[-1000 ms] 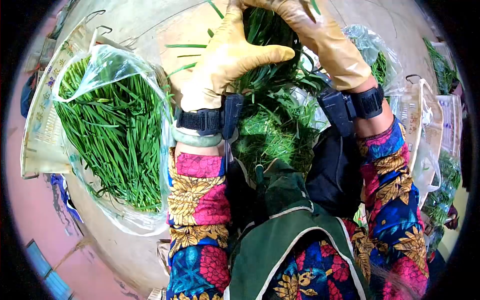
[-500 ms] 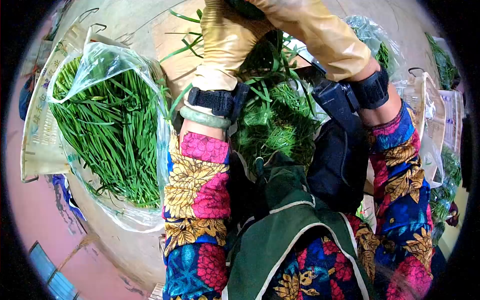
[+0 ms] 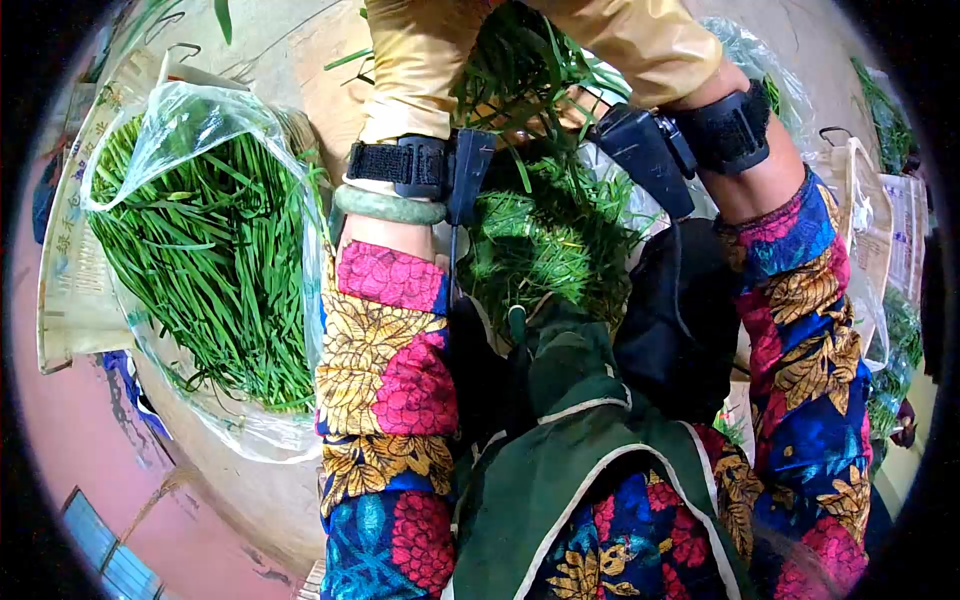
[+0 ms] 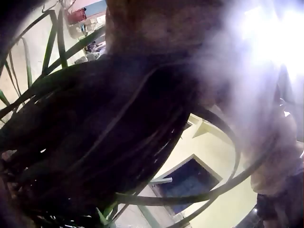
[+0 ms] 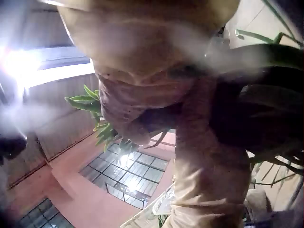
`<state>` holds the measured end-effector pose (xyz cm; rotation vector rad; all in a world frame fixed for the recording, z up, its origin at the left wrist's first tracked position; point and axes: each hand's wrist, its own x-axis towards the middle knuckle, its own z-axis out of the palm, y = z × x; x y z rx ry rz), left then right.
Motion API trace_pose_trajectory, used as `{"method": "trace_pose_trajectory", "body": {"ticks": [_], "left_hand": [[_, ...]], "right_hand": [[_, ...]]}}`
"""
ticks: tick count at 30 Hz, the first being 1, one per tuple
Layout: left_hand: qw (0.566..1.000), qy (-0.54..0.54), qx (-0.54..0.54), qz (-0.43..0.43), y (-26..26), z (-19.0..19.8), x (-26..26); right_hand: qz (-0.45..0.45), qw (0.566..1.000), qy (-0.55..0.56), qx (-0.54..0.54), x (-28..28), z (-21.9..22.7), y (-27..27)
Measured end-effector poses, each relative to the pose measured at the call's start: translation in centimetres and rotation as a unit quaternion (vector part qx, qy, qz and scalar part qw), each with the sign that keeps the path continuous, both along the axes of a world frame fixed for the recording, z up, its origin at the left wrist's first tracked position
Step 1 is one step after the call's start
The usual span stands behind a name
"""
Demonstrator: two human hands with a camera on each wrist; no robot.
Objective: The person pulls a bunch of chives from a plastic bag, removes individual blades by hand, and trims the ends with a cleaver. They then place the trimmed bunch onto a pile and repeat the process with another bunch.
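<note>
Both hands wear tan rubber gloves and reach past the top edge of the head view, so their fingers are hidden there. A thick bunch of garlic chives (image 3: 520, 60) hangs between the wrists, leaves downward. My left hand (image 3: 420, 60) is on its left side; the left wrist view shows the dark bunch (image 4: 95, 128) close up, with loose leaves sticking out. In the right wrist view my right hand (image 5: 142, 90) curls its fingers round the bunch, next to the left glove (image 5: 209, 180). Green leaf tips (image 5: 90, 102) poke out beyond the right fingers.
A clear plastic bag (image 3: 200, 110) packed with garlic chives (image 3: 220, 270) stands at the left, beside a cream crate (image 3: 75, 290). Loose green trimmings (image 3: 550, 240) lie between the knees. Another crate (image 3: 860, 210) and a plastic bag (image 3: 755, 60) are at the right.
Both hands have moved forward, mostly out of the head view's top. The left thumb, spread out a second ago, no longer shows. Loose leaves have swung about the bunch.
</note>
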<state>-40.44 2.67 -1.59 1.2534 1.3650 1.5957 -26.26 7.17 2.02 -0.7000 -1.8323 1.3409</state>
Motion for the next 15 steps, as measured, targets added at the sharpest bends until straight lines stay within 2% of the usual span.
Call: {"method": "trace_pose_trajectory", "body": {"ticks": [10,14,15], "left_hand": [[0.998,-0.049,0.011,0.026,-0.8,-0.2,-0.1],[0.995,-0.080,0.026,0.044,-1.2,0.2,0.0],[0.993,-0.080,0.066,0.065,-1.1,0.5,0.3]], "right_hand": [[-0.015,0.999,-0.037,0.020,0.5,-0.5,-0.6],[-0.038,0.994,-0.099,0.024,0.0,-1.8,-1.4],[-0.050,0.990,-0.131,0.012,0.0,-2.0,-1.9]]}}
